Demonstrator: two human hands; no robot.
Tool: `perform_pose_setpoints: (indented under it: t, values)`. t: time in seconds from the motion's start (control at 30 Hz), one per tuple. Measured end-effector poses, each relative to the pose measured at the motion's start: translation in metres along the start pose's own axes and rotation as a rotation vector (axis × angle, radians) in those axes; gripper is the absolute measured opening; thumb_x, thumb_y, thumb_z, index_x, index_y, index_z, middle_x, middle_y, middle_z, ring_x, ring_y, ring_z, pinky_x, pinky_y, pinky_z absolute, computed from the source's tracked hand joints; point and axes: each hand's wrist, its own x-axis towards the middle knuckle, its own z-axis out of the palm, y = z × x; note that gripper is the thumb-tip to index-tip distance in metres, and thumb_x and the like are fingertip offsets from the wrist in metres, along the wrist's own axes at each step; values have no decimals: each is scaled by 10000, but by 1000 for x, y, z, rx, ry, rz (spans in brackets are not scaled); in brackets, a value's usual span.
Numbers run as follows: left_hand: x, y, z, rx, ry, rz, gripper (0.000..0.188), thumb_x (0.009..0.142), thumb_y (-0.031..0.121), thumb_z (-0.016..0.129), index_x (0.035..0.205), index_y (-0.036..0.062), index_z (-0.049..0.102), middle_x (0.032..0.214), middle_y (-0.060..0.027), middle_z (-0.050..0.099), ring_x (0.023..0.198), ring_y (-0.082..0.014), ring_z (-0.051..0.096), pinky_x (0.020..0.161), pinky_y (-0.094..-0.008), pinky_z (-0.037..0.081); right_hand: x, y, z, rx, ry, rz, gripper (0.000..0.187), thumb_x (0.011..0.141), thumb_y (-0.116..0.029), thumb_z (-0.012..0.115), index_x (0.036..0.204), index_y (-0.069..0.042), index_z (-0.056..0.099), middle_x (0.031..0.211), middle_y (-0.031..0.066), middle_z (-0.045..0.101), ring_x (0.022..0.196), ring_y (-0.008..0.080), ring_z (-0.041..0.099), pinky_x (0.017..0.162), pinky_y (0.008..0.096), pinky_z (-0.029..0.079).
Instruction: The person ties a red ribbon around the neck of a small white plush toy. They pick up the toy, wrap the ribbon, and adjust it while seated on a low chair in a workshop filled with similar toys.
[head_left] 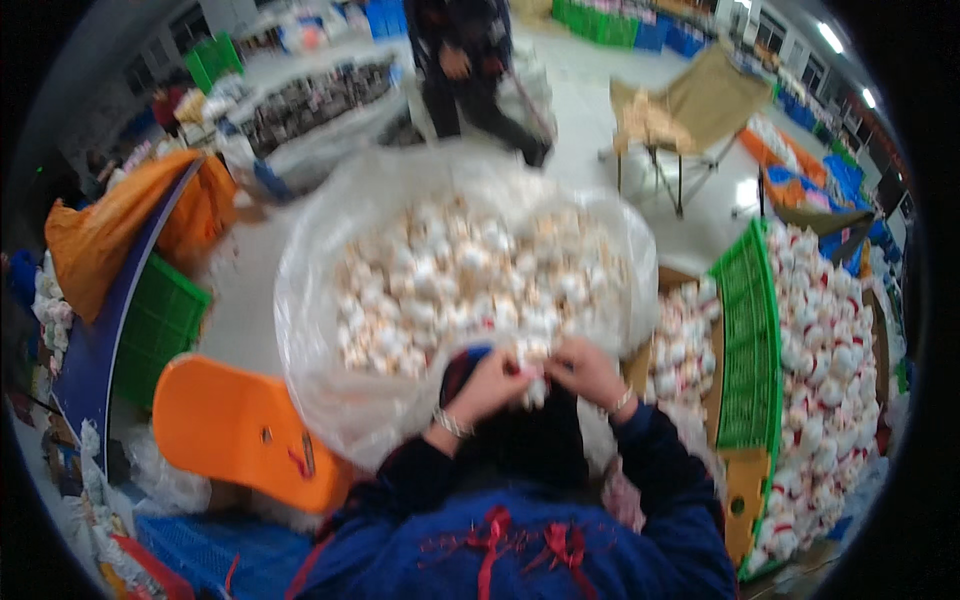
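Above my lap, my left hand [488,387] and my right hand [588,372] come together with bent fingers on a small white plush toy [533,388]. A bit of pink shows at my left fingertips; whether it is part of the toy I cannot tell. Just beyond my hands spreads a large clear plastic bag [310,330], rolled wide at its mouth. Many small white and tan plush toys [440,265] fill it. Both wrists wear a pale band.
An orange chair [225,425] stands at my left. At my right are a cardboard box of white pieces [685,345], a green crate [745,340] and a heap of white and red plush pieces [825,350]. Farther off are a seated person [462,60] and a folding chair [725,100].
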Motion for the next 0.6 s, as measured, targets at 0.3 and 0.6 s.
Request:
perform_pose_setpoints:
  t: [0.3, 0.6]
  values:
    - [-17, 44, 0, -50, 235, 38, 259, 867, 84, 748, 983, 30, 522, 895, -38, 628, 767, -80, 594, 670, -245, 502, -21, -62, -20, -31, 17, -303, 157, 737, -41, 777, 810, -56, 639, 895, 72, 600, 922, 289, 574, 773, 356, 472]
    - [-17, 46, 9, -24, 240, 160, 281, 869, 74, 719, 1010, 36, 479, 885, -29, 588, 729, -67, 563, 620, -236, 482, -21, -51, -19, 566, 380, 465, 182, 965, -152, 628, 947, 28, 653, 848, 35, 641, 711, 81, 568, 638, 235, 459]
